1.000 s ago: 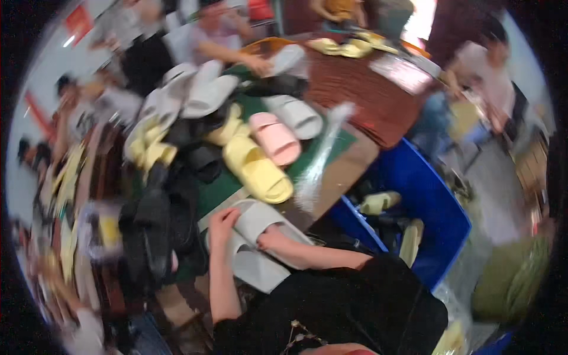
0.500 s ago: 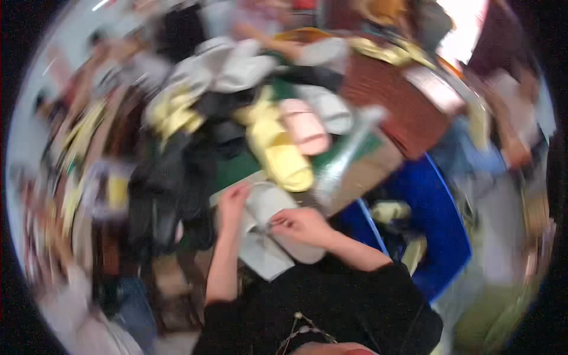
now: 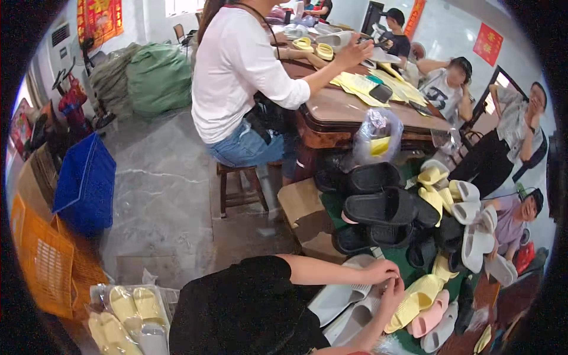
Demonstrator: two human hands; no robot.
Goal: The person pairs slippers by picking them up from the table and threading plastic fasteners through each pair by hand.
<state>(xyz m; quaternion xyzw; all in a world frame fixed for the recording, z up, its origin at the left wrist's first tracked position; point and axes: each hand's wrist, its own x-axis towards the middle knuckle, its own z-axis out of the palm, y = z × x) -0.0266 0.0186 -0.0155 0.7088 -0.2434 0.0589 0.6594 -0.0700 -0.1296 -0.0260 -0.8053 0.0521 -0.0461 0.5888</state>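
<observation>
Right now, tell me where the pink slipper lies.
In the head view, the pink slipper is lower right, between a yellow slipper and a grey slipper.

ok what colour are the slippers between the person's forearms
The slippers are light grey, best seen in the head view.

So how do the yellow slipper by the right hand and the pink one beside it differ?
The yellow slipper is nearer the right hand; the pink slipper lies past the yellow one. The yellow slipper looks longer, the pink slipper shorter. Both lie sole down and have a wide strap across the top.
</observation>
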